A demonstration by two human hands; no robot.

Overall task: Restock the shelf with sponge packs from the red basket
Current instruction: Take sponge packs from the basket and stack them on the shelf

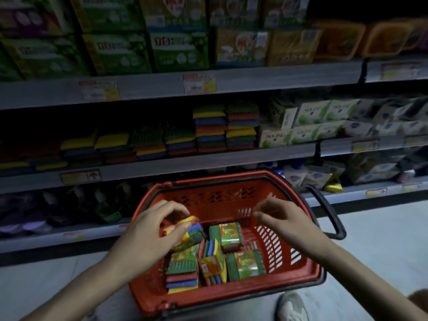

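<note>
beyond the red basket [208, 206] runs the shelf [162, 163], with stacked sponges [210, 128] straight behind the basket and white boxes [308, 121] past its right corner. a black handle [330, 212] hangs off the basket's right side. the sponge pack [188, 232], banded yellow, blue, red and green under a printed wrapper, sits at the basket's left wall, the left hand [150, 232] curled round it. the right hand [284, 218], blurred, hovers over the basket's right half, fingers seemingly loosely bent, holding nothing. more packs [249, 264] lie on the basket's floor.
</note>
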